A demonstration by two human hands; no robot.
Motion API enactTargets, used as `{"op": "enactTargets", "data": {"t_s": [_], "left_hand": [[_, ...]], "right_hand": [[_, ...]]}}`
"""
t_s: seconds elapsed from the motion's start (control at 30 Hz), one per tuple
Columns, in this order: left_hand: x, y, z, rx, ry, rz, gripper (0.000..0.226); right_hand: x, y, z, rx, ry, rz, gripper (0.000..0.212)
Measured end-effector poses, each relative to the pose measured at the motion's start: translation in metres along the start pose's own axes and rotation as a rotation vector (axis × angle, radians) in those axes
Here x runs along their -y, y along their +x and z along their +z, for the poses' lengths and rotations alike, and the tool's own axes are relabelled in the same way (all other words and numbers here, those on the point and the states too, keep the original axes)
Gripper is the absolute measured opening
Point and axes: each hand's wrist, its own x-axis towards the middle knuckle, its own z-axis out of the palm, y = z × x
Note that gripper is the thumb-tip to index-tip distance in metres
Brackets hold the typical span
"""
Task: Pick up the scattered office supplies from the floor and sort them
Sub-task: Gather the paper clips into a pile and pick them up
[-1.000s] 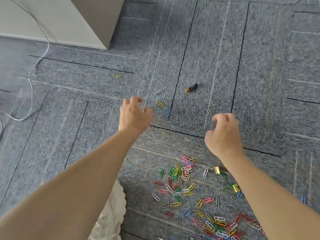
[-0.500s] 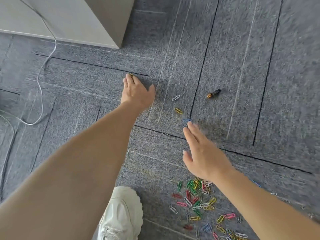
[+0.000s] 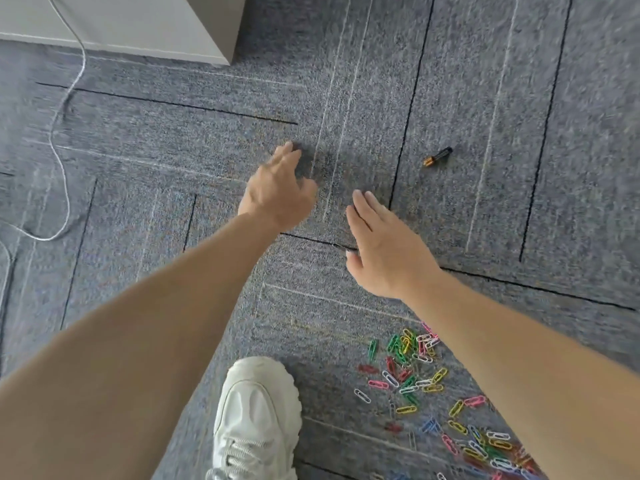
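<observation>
Bright multicoloured wire paper clips (image 3: pixel 415 372) lie loosely scattered on the grey carpet-tile floor (image 3: pixel 588 98) at lower right, beside a person's right forearm; a small black-and-copper battery (image 3: pixel 437 156) lies well apart, further out. The right hand (image 3: pixel 384 251) is flat above the carpet, fingers straight and pressed together, holding nothing; the blurred left hand (image 3: pixel 277 192) is near it, fingers loosely extended, empty. A chunky white trainer (image 3: pixel 256 417) stands below; a thin white cable (image 3: pixel 52 135) snakes at far left, below a pale cabinet (image 3: pixel 138 22).
</observation>
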Motion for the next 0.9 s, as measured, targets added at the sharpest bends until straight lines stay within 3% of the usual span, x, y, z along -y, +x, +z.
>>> {"op": "enactTargets", "data": {"t_s": [0.37,0.43,0.5,0.57,0.63,0.8,0.9], "left_hand": [[-0.03,-0.173,0.094,0.226,0.03,0.537,0.061],[-0.033,-0.172,0.093,0.171,-0.04,0.524,0.056],[-0.039,-0.165,0.085,0.08,-0.054,0.365,0.058],[-0.045,-0.161,0.08,0.065,-0.02,0.15,0.063],[-0.052,-0.169,0.082,0.089,0.007,0.066,0.064],[-0.07,-0.23,0.112,0.221,-0.115,0.297,0.063],[-0.061,-0.243,0.122,0.132,-0.084,0.438,0.06]], "right_hand": [[-0.039,-0.111,0.051,-0.142,0.091,-0.131,0.051],[-0.043,-0.103,0.041,-0.217,0.081,-0.048,0.052],[-0.044,-0.087,0.029,-0.225,0.07,0.075,0.056],[-0.041,-0.079,0.025,-0.178,0.091,0.127,0.057],[-0.031,-0.091,0.033,-0.146,0.113,0.132,0.056],[-0.015,-0.173,0.082,-0.057,0.124,-0.04,0.061],[-0.03,-0.208,0.1,-0.145,0.142,-0.059,0.058]]}}
